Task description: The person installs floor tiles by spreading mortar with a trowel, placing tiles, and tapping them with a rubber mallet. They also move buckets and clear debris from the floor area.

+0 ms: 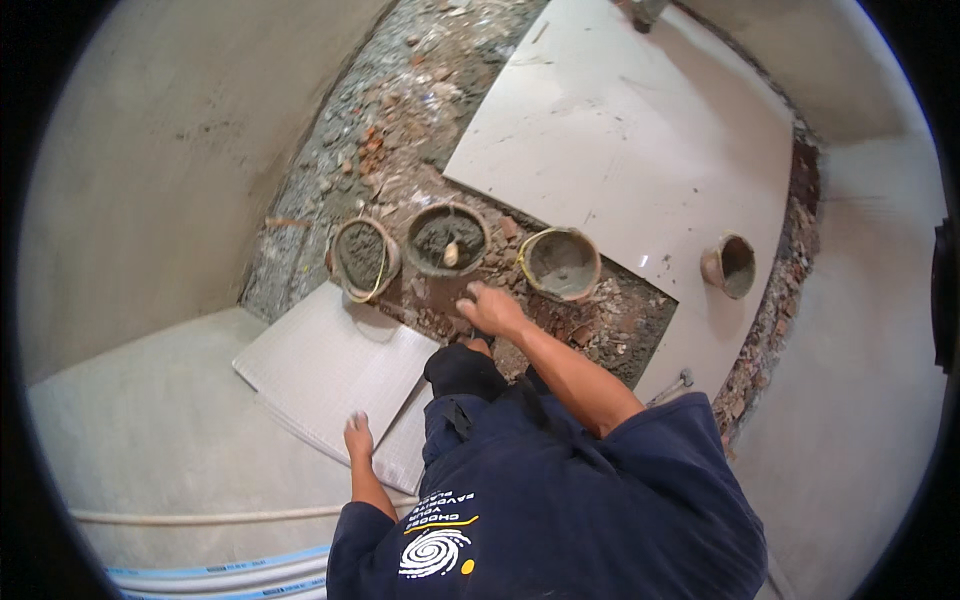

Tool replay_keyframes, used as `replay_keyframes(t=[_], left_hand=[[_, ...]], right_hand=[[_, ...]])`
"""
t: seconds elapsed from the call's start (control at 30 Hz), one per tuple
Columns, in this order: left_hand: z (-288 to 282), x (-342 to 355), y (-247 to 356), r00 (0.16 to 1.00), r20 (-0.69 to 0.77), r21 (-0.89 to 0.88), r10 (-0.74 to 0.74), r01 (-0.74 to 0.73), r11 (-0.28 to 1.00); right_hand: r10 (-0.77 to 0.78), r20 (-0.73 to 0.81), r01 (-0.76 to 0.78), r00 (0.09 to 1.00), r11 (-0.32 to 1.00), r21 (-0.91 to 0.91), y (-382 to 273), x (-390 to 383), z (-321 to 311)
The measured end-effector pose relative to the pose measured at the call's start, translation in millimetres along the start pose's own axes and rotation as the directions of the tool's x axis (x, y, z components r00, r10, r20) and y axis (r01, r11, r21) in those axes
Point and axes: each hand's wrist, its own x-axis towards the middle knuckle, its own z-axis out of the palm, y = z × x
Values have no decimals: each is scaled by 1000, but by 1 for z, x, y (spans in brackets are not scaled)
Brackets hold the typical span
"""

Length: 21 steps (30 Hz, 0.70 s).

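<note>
My left hand (358,437) hangs low over a stack of pale tiles (310,365), its fingers loosely apart with nothing in them. Whether it touches the top tile I cannot tell. In front of my body, my right hand (490,308) is empty, with thumb and fingers apart. The nearest thing to it is the middle bucket (412,250), full of grey mortar, from which a light wooden tool handle (452,253) sticks up. To its left stands a mortar bucket (350,285) with a wire handle; to its right is another bucket (597,275) with a yellowish handle.
Large glossy tiles (620,130) cover the floor ahead and right. A smaller bucket (711,267) stands on them, tilted in view. Rubble (385,130) lies along the left wall (180,150). Pipes (230,575) run at the lower left. Something greyish (645,12) stands at the far edge.
</note>
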Motion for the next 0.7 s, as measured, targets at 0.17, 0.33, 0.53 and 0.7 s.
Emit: replay_keyframes(t=[0.17,0.33,0.53,0.7], left_hand=[[20,51,-44,750,659,681,60,-629,375],[46,123,124,633,507,488,586,-770,410],[88,101,373,597,275,371,753,-789,490],[171,20,418,356,310,186,882,-932,311]], right_hand=[[172,-169,-156,971,983,101,75,-106,-46],[819,-406,-518,406,572,637,213,-278,-33],[982,-181,-468,-50,137,873,280,-420,132],[935,244,-433,257,-114,894,298,-463,274]])
